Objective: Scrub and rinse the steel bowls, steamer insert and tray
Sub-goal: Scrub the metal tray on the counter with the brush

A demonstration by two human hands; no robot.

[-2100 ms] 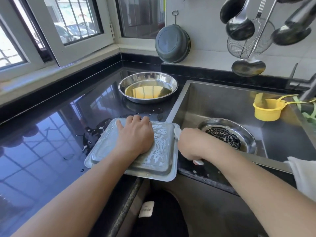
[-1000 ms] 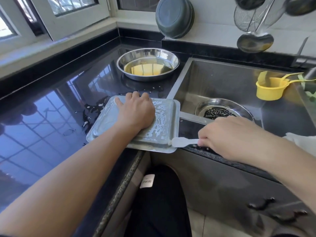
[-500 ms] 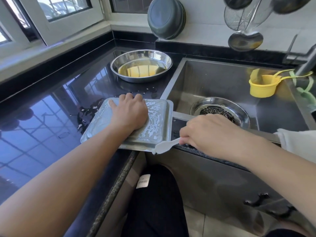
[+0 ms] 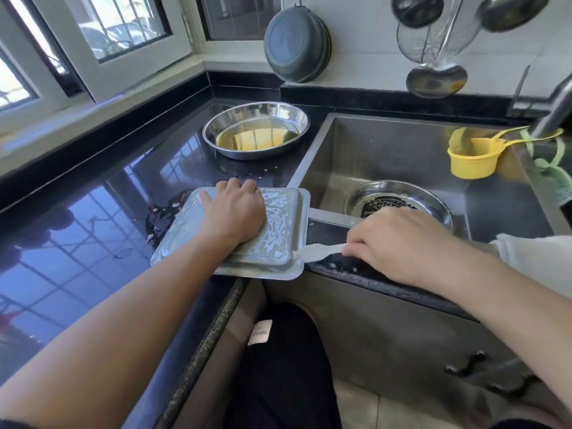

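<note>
Square steel tray (image 4: 278,230), upside down, soapy film, rounded corners, on glossy black counter (image 4: 93,236) beside sink (image 4: 387,150); left hand (image 4: 233,212) pressing flat on its base, fingers curled over far edge; right hand (image 4: 399,239) pinching white plastic scraper (image 4: 318,251), blade touching tray's near-right corner; round steel bowl (image 4: 257,131) behind.

The right hand (image 4: 399,243) hides the white tool's (image 4: 318,251) handle.

A white label (image 4: 260,332) is seen on dark clothing (image 4: 284,373); its small print is seen upside down and cannot be read.
</note>
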